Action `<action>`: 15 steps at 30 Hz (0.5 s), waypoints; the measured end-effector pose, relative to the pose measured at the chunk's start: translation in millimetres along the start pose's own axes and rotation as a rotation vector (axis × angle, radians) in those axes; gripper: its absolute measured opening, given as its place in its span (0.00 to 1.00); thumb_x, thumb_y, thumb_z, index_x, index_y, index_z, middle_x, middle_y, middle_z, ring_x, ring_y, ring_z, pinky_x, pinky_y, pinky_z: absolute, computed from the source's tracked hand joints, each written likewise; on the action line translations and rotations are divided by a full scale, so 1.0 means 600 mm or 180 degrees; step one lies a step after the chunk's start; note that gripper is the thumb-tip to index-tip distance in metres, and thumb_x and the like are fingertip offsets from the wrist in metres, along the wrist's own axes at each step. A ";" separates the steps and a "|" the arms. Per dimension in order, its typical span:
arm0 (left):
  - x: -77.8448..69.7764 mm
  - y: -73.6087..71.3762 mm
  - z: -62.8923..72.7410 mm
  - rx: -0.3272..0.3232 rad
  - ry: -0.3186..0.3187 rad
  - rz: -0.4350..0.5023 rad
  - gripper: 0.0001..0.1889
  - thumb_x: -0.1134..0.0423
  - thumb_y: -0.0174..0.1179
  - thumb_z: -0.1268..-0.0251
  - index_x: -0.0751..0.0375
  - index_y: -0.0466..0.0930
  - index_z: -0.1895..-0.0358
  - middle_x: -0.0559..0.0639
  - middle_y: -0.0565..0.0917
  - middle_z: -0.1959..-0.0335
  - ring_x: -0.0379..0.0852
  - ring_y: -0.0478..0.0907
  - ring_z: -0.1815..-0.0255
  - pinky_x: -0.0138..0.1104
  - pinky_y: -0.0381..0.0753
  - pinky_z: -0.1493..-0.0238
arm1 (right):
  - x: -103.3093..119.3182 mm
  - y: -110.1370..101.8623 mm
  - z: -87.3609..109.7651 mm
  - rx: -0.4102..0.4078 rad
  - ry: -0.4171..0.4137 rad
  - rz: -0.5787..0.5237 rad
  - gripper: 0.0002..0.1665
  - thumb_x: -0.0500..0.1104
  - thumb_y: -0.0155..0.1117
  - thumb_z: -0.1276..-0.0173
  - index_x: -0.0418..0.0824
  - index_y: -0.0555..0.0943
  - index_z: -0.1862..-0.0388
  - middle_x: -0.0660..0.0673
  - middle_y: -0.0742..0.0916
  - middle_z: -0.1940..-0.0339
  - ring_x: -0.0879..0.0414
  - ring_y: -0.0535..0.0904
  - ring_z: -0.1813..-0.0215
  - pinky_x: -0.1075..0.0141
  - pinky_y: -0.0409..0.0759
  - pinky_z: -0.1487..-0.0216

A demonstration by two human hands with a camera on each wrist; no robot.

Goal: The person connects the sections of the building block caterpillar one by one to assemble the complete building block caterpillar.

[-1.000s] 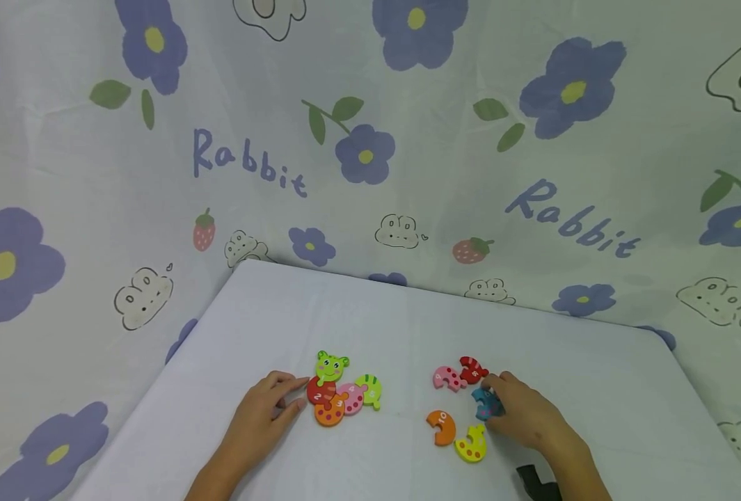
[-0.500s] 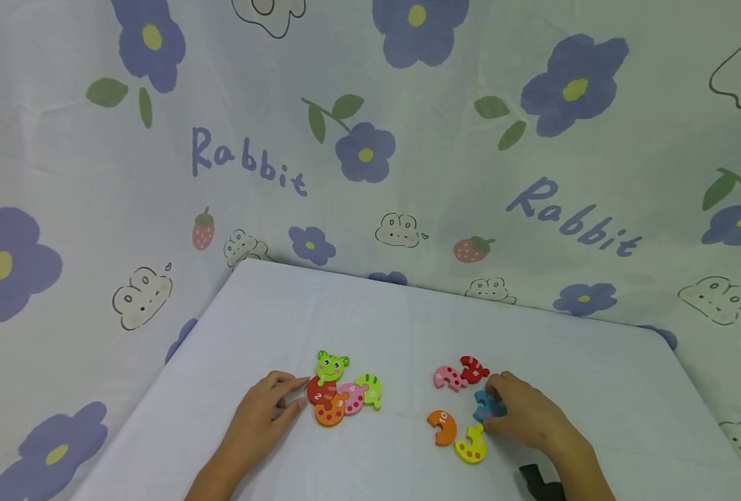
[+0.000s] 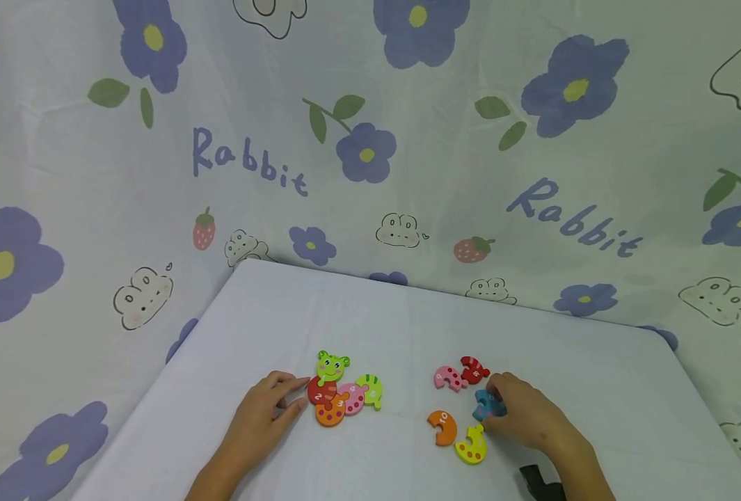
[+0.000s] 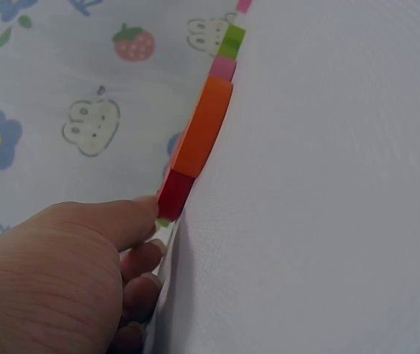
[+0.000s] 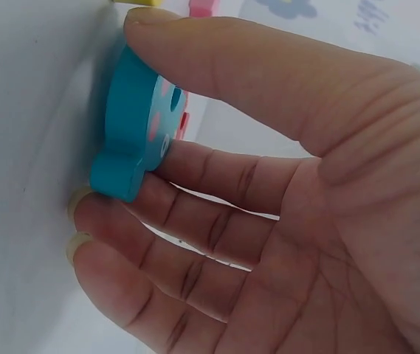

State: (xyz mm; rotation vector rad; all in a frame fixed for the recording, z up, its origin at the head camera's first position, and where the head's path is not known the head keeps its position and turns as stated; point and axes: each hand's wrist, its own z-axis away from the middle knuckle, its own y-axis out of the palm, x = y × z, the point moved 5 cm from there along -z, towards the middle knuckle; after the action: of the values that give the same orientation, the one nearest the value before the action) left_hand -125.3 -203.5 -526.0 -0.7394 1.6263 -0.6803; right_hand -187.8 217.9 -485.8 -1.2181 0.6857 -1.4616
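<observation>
In the head view a row of joined puzzle pieces has a green smiling caterpillar head (image 3: 331, 366), a red piece numbered 2 (image 3: 322, 391), an orange 3 (image 3: 330, 411), a pink 4 (image 3: 351, 398) and a green striped piece (image 3: 370, 391). My left hand (image 3: 262, 417) rests beside the red piece, fingers loosely bent; in the left wrist view its thumb (image 4: 139, 221) meets that piece's edge. My right hand (image 3: 523, 412) pinches a blue puzzle piece (image 5: 130, 118) with pink spots between thumb and fingers, low over the white table. Fingers partly cover that piece in the head view.
Around the right hand lie loose puzzle pieces: a pink one (image 3: 449, 378), a red one (image 3: 473, 370), an orange 10 (image 3: 442, 427) and a yellow one (image 3: 471, 445). A black object (image 3: 540, 481) sits near the right forearm. A flowered curtain (image 3: 370, 83) hangs behind the white table (image 3: 320, 306).
My right hand and the blue piece have shifted very slightly right in the head view, along with a small camera movement. The left hand and the joined row look the same.
</observation>
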 end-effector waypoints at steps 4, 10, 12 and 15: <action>0.000 0.000 0.000 0.0012 -0.0003 0.0012 0.19 0.59 0.74 0.34 0.47 0.88 0.41 0.37 0.79 0.52 0.33 0.72 0.63 0.32 0.78 0.58 | 0.000 -0.002 0.001 -0.0004 0.0024 -0.0023 0.32 0.49 0.87 0.47 0.39 0.82 0.48 0.49 0.83 0.59 0.53 0.78 0.58 0.46 0.83 0.47; 0.001 0.000 0.000 -0.0001 0.0015 0.0018 0.17 0.60 0.74 0.34 0.47 0.89 0.42 0.37 0.79 0.52 0.33 0.73 0.62 0.32 0.78 0.58 | -0.001 -0.003 0.000 0.0020 0.0045 -0.0090 0.33 0.50 0.87 0.47 0.39 0.82 0.47 0.50 0.84 0.60 0.54 0.78 0.59 0.46 0.84 0.49; 0.001 0.000 0.001 -0.0003 0.0023 0.0014 0.17 0.60 0.74 0.34 0.48 0.89 0.42 0.37 0.79 0.52 0.33 0.72 0.63 0.32 0.78 0.58 | -0.002 -0.003 0.000 0.0032 0.0038 -0.0111 0.33 0.50 0.87 0.47 0.39 0.81 0.47 0.50 0.84 0.60 0.54 0.79 0.59 0.47 0.84 0.49; 0.001 0.000 0.001 -0.0003 0.0029 0.0015 0.17 0.60 0.74 0.34 0.48 0.89 0.42 0.37 0.79 0.52 0.33 0.72 0.63 0.32 0.78 0.58 | -0.003 -0.004 0.001 0.0038 0.0037 -0.0145 0.33 0.51 0.87 0.47 0.40 0.81 0.47 0.50 0.85 0.61 0.54 0.79 0.59 0.48 0.84 0.50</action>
State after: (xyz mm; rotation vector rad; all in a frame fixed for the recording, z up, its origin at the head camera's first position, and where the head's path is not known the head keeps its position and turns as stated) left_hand -125.0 -203.9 -526.5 -0.7338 1.6363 -0.6805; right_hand -188.4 220.4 -484.1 -1.2241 0.6600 -1.5095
